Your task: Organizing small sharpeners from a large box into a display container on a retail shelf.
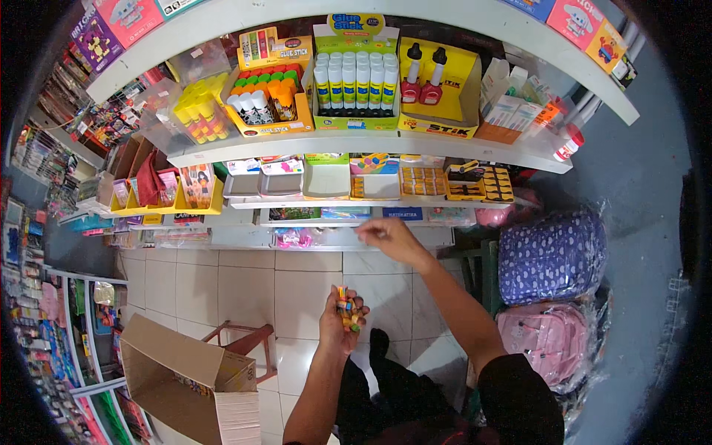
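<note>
My left hand is cupped palm up over the floor, closed around several small multicoloured blocks, perhaps erasers. Held out in front of the lower shelves, my right hand has bent fingers. Whether anything is pinched in it is too small to tell. Just beyond that hand, on the shelf, a display box has a few small orange pieces at its left side. To its right stands a box of yellow-orange pieces. Shallow open trays line the shelf on its left.
Glue sticks and two red glue bottles fill the shelf above, whose edge juts out. An open cardboard box sits at lower left beside a reddish stool. Plastic-wrapped backpacks are stacked at right.
</note>
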### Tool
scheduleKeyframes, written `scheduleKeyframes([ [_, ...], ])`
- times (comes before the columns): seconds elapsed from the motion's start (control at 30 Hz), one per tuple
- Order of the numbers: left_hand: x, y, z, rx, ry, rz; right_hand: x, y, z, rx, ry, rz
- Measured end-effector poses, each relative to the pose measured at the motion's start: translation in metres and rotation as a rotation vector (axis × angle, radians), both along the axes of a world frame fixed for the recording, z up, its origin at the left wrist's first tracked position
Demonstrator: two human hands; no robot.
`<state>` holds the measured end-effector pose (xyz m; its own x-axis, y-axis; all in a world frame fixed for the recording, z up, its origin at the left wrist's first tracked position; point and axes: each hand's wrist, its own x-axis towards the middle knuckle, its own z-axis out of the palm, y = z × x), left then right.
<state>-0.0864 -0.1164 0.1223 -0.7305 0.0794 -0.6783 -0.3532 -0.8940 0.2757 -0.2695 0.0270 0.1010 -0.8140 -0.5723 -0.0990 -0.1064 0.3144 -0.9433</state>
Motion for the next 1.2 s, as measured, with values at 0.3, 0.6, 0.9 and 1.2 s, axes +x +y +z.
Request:
scheduleKeyframes([
  [0.3, -0.020, 0.012, 0.019, -0.054, 0.054, -0.113, 0.052, 0.024, 0.047, -0.063, -0.330, 0.253],
  [0.6, -0.020, 0.017, 0.016, -0.093, 0.061, -0.177, 0.060, 0.026, 0.044, -0.076, -0.283, 0.205],
  [0.9, -0.029, 0.009, 0.010, -0.059, 0.001, -0.052, 0.079, 0.034, 0.075, -0.006, 0.220, 0.121],
  [1.2, -0.040, 0.015, 0.004, -0.091, -0.016, 0.029, 0.101, 0.026, 0.087, 0.134, 0.386, 0.200],
])
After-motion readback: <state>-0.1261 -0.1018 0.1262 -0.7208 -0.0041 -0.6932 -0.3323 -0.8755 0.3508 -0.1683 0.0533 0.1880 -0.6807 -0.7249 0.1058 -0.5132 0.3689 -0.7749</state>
